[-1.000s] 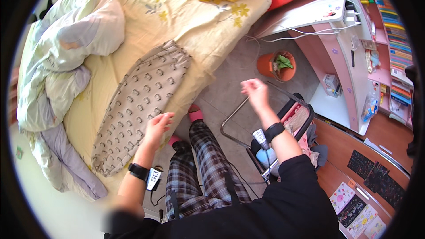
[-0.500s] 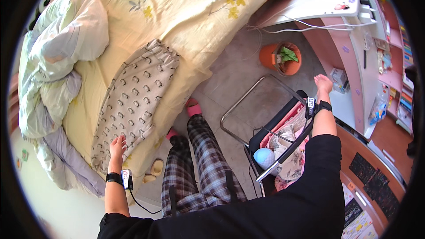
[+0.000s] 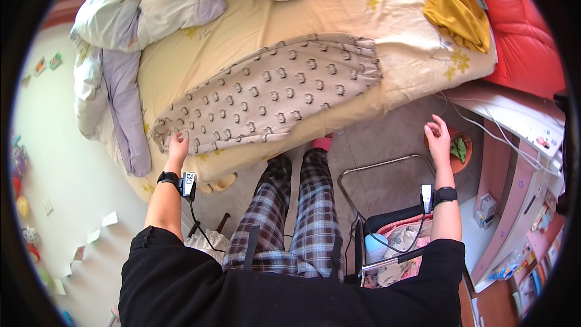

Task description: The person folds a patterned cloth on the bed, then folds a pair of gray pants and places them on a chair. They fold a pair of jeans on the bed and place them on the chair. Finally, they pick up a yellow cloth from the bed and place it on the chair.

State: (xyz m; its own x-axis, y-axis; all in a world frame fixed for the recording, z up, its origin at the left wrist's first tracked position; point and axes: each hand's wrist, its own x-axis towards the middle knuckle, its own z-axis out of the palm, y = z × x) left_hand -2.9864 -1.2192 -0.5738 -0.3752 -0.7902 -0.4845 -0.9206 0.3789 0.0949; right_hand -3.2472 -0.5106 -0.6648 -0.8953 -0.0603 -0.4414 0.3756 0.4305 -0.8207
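Note:
A pair of beige pajama trousers (image 3: 260,94) with a small dark animal print lies folded lengthwise on the bed, its gathered elastic edge to the right. My left hand (image 3: 177,148) is over the trousers' left end, fingertips at the fabric and slightly bent apart; whether they touch it is hard to see. Out to the right, past the bed's near edge, my right hand (image 3: 440,139) is raised in the air with loosely curled, parted fingers and nothing in them. Each wrist wears a black strap with a small cabled device.
The bed (image 3: 417,97) has a yellow floral sheet. A rumpled quilt (image 3: 163,15) lies far left, a mustard cloth (image 3: 457,9) far right beside a red cushioned piece (image 3: 526,36). An orange bin (image 3: 463,163), a metal-framed chair (image 3: 363,169) with clothes and a white desk (image 3: 520,109) stand right.
My view has swung right to left, so the bed lies across in front of me. My right hand has moved from above the chair toward the bed. My left hand stays by the trousers' end.

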